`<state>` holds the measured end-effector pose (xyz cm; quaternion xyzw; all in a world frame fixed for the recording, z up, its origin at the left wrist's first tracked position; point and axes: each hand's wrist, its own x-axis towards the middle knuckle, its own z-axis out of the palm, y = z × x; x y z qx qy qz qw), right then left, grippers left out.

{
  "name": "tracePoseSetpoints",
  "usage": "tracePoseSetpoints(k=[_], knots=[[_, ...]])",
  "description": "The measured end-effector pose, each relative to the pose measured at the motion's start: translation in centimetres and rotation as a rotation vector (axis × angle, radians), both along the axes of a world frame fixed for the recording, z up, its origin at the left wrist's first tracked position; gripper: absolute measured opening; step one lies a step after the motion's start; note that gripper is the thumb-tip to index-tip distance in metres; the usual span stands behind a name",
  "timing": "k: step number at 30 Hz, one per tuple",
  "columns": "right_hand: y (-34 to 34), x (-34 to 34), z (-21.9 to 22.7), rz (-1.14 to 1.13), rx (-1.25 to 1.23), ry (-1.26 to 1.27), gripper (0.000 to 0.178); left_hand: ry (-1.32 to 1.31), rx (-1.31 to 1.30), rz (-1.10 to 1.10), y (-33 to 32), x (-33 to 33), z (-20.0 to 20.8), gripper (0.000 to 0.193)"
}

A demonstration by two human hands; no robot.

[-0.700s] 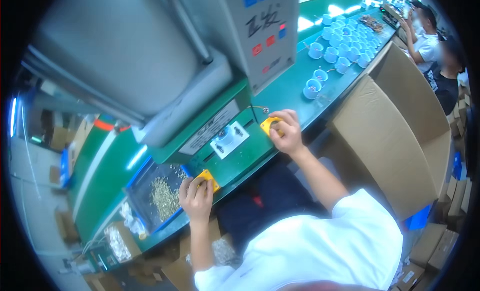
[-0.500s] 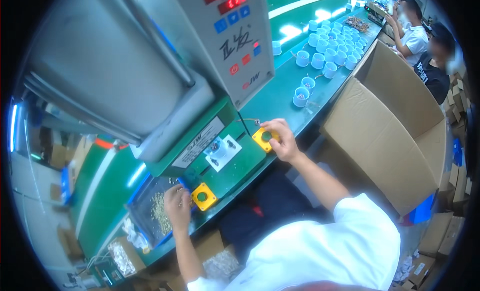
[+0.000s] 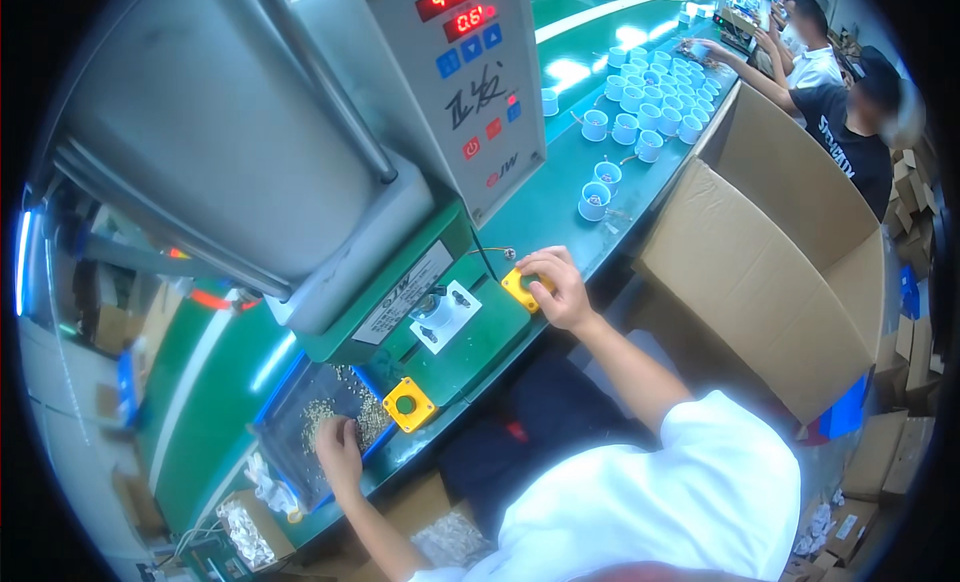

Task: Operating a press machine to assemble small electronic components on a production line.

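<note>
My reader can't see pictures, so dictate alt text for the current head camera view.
A person's left grip is over a blue-rimmed tray of small metal parts; the right grip is at a yellow button box on a green-and-grey machine. Light-blue cups stand beyond, near an open cardboard box.

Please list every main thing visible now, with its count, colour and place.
Upright press: one, grey and green, upper left.
Square plate: one, white, on the press base.
Square button boxes: two, yellow and green, flanking the press base.
Round plastic cups: many, light blue, right of the press.
Shallow tray: one, dark, blue-rimmed, lower left.
Small loose pieces: many, brassy, in the tray.
Workbench: one, green, beneath the press.
Large open cardboard box: one, brown, right.
Smaller cartons: several, brown, lower right.
Co-workers: at least two, dark and white shirts, upper right.
Left hand: one, bare, at the tray.
Right hand: one, bare, at the right button box.
</note>
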<state>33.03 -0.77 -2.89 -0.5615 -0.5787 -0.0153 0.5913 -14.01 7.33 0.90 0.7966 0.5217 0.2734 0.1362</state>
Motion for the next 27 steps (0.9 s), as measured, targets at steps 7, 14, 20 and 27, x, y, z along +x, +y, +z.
tracePoseSetpoints(k=[7,14,20,27], knots=[[-0.2,-1.9,3.6,-0.15,-0.138,-0.246,0.022,-0.087,-0.089,0.078,0.3,-0.1,-0.4,0.005],[1.7,-6.1,9.4,0.125,-0.021,-0.027,0.055,-0.061,-0.071,0.07,0.1,0.0,-0.7,0.006],[2.4,-8.3,10.1,0.168,-0.122,-0.07,0.069,-0.098,-0.097,0.079,-0.1,0.0,-0.9,0.008],[4.0,-9.5,9.3,0.174,-0.19,-0.058,0.074,-0.067,-0.086,0.083,0.5,0.4,-0.9,0.009]])
